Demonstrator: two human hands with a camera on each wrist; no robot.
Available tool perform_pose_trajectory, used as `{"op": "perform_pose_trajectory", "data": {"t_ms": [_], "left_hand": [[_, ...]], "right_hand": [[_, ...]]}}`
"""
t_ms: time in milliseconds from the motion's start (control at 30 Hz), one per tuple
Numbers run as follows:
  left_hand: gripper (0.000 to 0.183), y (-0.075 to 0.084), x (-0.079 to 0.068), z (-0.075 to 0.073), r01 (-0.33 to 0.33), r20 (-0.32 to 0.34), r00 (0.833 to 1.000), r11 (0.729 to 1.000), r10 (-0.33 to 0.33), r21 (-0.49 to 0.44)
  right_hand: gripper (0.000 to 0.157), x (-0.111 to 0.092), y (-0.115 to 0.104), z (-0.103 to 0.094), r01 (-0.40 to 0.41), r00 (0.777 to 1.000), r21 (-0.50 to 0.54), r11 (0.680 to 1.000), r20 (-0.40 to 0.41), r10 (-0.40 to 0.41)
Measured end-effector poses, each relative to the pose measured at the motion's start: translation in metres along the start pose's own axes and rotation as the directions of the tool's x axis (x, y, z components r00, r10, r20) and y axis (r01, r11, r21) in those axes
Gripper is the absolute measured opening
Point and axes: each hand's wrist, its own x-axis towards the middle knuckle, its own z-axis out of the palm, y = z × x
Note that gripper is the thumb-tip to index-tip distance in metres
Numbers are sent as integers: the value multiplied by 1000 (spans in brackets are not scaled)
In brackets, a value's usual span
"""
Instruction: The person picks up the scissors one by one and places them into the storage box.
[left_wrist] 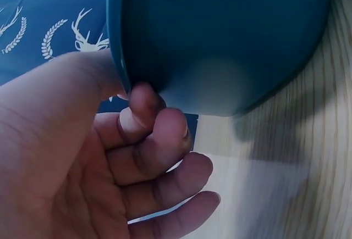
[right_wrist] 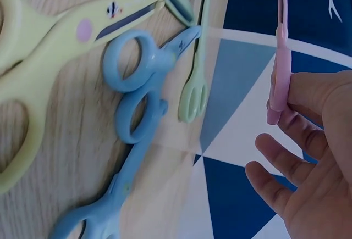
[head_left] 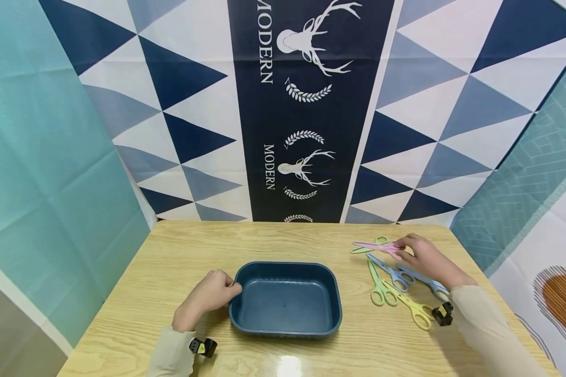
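Observation:
A dark blue rectangular tub [head_left: 285, 306] stands on the table, and nothing lies inside it. My left hand [head_left: 215, 289] pinches its left rim between thumb and fingers; the left wrist view shows that hand [left_wrist: 148, 156] against the tub's wall [left_wrist: 220, 41]. At the right, my right hand [head_left: 424, 255] pinches pink scissors [head_left: 374, 245] by the handle. In the right wrist view the pink scissors [right_wrist: 281, 68] stand edge-on in the right hand [right_wrist: 308, 140], held off the table. Beneath and near them lie green scissors [head_left: 379, 293], blue scissors [head_left: 396, 276] and yellow scissors [head_left: 417, 309].
The wooden table [head_left: 188, 241] ends at a patterned cloth backdrop [head_left: 306, 120]. Another green pair of scissors [head_left: 358, 250] and a second blue pair [head_left: 429, 281] lie in the group at the right. Teal cloth [head_left: 61, 157] hangs at the left side.

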Motion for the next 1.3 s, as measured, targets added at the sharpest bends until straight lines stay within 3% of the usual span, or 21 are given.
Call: {"op": "perform_pose_trajectory", "data": {"t_ms": [300,433,733,1300], "left_hand": [[43,-3,2,-1,-26,-72,997,991,36,130],[44,-3,2,-1,-52,-64,996,993,59,108],[45,-2,1,2,-35,-39,999,999,36,41],[46,-4,1,3,-41,-48,998,998,44,53]], "right_hand": [[19,5,-17,-3,4,1000,1,1000,19,-4],[18,8,-26,-4,38,999,-10,999,10,-38],[16,15,-38,0,91,996,-3,996,-12,-91],[10,12,-50,7,72,997,40,997,-11,-71]]}}
